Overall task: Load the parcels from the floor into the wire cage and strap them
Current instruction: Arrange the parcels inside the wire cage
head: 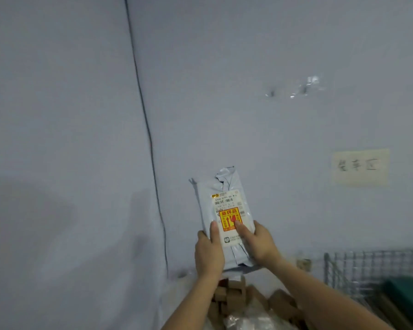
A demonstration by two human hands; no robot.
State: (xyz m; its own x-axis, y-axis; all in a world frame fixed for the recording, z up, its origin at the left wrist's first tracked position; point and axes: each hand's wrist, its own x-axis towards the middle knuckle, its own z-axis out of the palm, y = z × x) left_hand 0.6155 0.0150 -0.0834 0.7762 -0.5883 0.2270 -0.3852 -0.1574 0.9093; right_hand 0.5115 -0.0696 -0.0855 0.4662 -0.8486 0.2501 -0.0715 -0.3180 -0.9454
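One grey parcel [224, 184] is held upright in the air in front of the wall, above the floor pile and well left of the cage. Two hands hold it by its lower half: the left hand [209, 253] wraps the left edge with its thumb on the front, and the right hand [260, 244] grips the right edge with its thumb pressed on the sticker. The parcel's front carries one white label [227, 201] and one red-and-yellow sticker [229, 221] over it. Below the wrists lie several brown boxes [234, 296], too blurred to count, and one clear bag [250, 317]. One wire cage [367, 265] stands at the lower right with a green thing [408, 296] in it. On the wall are one dark cable [150, 144] and one paper note [360, 167].
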